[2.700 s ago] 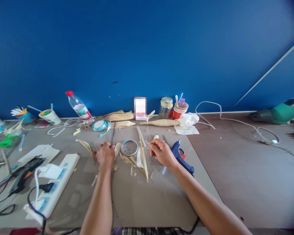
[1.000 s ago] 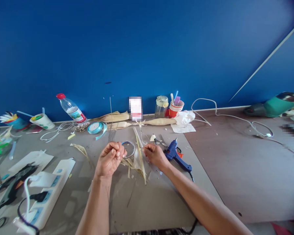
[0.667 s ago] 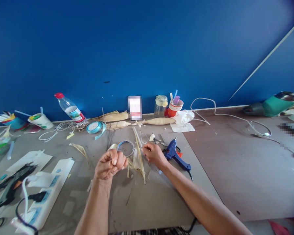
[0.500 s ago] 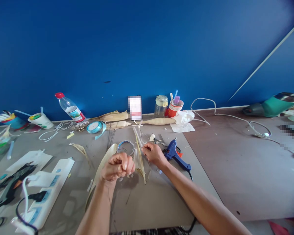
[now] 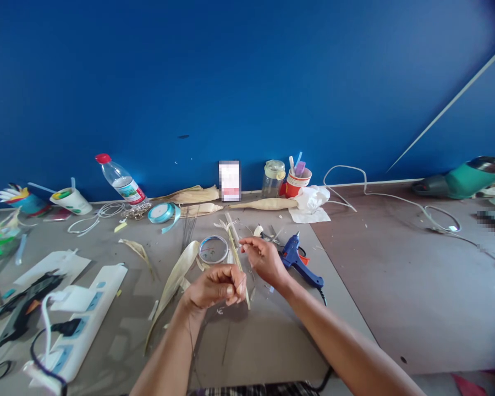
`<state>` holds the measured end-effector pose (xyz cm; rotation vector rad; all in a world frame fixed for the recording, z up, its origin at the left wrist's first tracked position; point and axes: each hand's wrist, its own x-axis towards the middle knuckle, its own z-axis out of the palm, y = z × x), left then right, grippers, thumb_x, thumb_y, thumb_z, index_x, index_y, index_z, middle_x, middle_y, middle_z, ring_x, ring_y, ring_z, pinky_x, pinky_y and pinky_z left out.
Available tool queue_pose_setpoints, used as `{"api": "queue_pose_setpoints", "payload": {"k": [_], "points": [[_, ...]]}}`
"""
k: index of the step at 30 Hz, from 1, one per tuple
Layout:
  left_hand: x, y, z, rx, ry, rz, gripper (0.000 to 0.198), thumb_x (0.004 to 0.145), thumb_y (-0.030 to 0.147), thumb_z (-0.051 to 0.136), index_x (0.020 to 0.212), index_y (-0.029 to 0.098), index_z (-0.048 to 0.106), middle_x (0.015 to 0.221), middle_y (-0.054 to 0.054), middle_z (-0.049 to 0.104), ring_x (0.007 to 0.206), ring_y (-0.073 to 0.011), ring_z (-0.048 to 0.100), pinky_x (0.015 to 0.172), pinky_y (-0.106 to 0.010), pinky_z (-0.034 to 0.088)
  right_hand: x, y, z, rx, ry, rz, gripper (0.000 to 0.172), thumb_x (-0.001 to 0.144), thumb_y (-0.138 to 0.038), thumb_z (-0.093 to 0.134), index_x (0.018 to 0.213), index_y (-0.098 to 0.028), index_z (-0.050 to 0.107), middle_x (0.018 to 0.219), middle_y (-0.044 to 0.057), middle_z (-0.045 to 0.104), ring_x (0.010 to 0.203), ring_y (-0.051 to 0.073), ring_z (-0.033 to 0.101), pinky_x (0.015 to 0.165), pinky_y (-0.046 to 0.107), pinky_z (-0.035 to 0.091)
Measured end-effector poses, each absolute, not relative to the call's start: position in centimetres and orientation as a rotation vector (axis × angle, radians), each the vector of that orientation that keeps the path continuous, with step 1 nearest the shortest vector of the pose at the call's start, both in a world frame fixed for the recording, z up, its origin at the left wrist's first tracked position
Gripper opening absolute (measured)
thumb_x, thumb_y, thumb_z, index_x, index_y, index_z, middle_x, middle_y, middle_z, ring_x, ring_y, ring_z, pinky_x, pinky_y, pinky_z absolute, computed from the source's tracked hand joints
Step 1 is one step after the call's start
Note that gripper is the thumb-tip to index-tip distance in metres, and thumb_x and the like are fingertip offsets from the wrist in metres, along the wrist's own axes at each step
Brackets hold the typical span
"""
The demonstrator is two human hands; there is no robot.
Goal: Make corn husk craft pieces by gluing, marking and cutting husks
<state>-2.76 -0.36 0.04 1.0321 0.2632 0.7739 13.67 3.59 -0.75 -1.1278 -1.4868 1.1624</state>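
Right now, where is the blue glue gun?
In the head view, the blue glue gun lies on the grey table, right of centre, just beside the person's right hand and nearer than the red paper cup.

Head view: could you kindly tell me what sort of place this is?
Probably a craft workbench: a blue plastic hot-glue gun, pale dried corn husks and a light-blue ribbon roll lie on a grey table against a blue wall.
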Motion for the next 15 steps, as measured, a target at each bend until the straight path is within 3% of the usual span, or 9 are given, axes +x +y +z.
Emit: {"api": "queue_pose_setpoints", "payload": {"k": [4, 15], "points": [[-2.4, -0.1, 0.0, 0.991, 0.476, 0.868, 0.023, 0.075, 0.034, 0.071, 0.077, 0.014, 0.059, 0.058, 0.001, 0.051, 0.050, -0.0073, 0.043, 0.055, -0.024, 0.032, 14.6, 3.3, 0.9, -0.824, -1.220, 1.514, 0.025, 0.077, -0.035, 0.061, 0.092, -0.015, 0.067, 0.068, 0.000, 0.061, 0.045, 0.006, 0.042, 0.046, 0.021, 0.033], [-1.7, -0.1, -0.1, 1.050, 0.628, 0.786, 0.023, 0.077, 0.034, 0.069, 0.080, 0.014, 0.059, 0.066, 0.000, 0.056, 0.054, -0.0084, 0.050, 0.053, -0.022, 0.037, 15.4, 3.4, 2.0, -0.718, -0.950, 1.609, 0.022, 0.069, -0.037, 0.073, 0.077, -0.017, 0.069, 0.062, -0.001, 0.059, 0.047, 0.006, 0.040, 0.046, 0.022, 0.028]]}}
